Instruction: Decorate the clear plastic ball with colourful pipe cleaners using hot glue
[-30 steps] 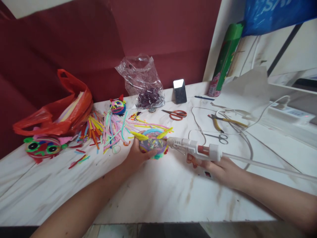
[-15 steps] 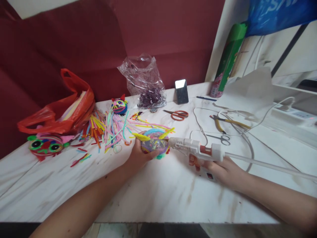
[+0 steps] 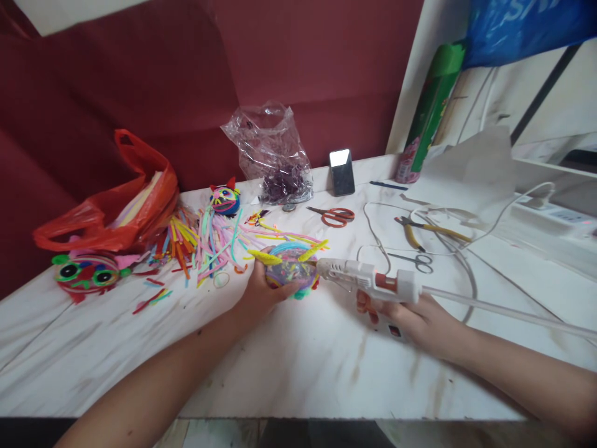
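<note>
My left hand (image 3: 268, 287) is closed round a colourful pipe-cleaner craft (image 3: 290, 266), round in shape, with two yellow fuzzy pieces sticking up and a clear, speckled middle. My right hand (image 3: 410, 320) grips a white hot glue gun (image 3: 364, 277) by its handle, fingers at the orange trigger. The gun's nozzle points left and meets or nearly meets the craft's right edge; contact is hard to tell. From the back of the gun a long translucent glue stick (image 3: 504, 311) runs out to the right.
Pipe cleaners (image 3: 217, 249) lie heaped left of centre, near a red plastic bag (image 3: 140, 205) and two finished-looking face crafts (image 3: 86, 274). Behind are red-handled scissors (image 3: 336, 216) and a clear bag (image 3: 275, 155). At right lie yellow-handled pliers (image 3: 433, 230), small scissors (image 3: 420, 262) and a cable (image 3: 476, 292).
Almost nothing differs. The glue gun has shifted very slightly to the left; the craft stays in my left hand.
</note>
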Motion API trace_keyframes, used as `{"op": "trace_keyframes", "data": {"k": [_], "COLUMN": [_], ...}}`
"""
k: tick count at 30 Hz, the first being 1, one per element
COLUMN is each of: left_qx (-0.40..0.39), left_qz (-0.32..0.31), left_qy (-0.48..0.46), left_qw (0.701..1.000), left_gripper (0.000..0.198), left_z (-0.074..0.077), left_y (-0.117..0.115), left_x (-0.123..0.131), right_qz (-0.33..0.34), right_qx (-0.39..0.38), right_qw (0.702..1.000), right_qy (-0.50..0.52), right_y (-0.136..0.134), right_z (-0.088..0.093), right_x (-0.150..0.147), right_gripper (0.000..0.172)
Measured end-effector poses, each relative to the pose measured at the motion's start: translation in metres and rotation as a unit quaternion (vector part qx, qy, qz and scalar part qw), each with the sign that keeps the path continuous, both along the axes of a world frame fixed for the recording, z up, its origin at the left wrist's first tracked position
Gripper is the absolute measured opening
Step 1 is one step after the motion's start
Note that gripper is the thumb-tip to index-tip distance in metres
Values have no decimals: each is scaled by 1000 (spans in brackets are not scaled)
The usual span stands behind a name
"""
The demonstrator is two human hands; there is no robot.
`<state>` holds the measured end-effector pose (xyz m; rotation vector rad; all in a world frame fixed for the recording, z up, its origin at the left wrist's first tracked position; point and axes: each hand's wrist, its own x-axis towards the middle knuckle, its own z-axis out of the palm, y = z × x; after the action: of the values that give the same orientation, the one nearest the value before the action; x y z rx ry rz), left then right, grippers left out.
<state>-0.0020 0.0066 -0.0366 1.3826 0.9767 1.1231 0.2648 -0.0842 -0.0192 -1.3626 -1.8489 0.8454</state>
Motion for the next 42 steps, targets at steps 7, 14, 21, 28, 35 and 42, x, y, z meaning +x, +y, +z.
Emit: {"op": "trace_keyframes", "data": {"k": [7, 14, 21, 28, 35, 42], "left_qx": [-9, -8, -4, -5, 0, 14], "left_qz": [8, 16, 3, 3, 3, -5], "left_qy": [19, 16, 13, 6, 11, 0], "left_qw": [1000, 1000, 1000, 1000, 1000, 1000], "left_gripper": [86, 83, 84, 77, 82, 85], "left_z": [6, 0, 2, 1, -1, -4], "left_y": [-2, 3, 1, 2, 3, 4], "left_x": [2, -3, -1, 0, -1, -1], "right_qz": [-13, -30, -14, 1, -1, 3], "right_qx": [4, 42, 27, 37, 46, 39], "right_qw": [1000, 999, 1000, 999, 999, 999], "right_qy": [0, -9, -4, -1, 5, 13], "right_y": [8, 11, 8, 8, 8, 9], "right_z": [-6, -14, -6, -5, -6, -5], "right_x": [4, 4, 2, 1, 1, 1], "right_gripper": [30, 29, 29, 30, 28, 28]}}
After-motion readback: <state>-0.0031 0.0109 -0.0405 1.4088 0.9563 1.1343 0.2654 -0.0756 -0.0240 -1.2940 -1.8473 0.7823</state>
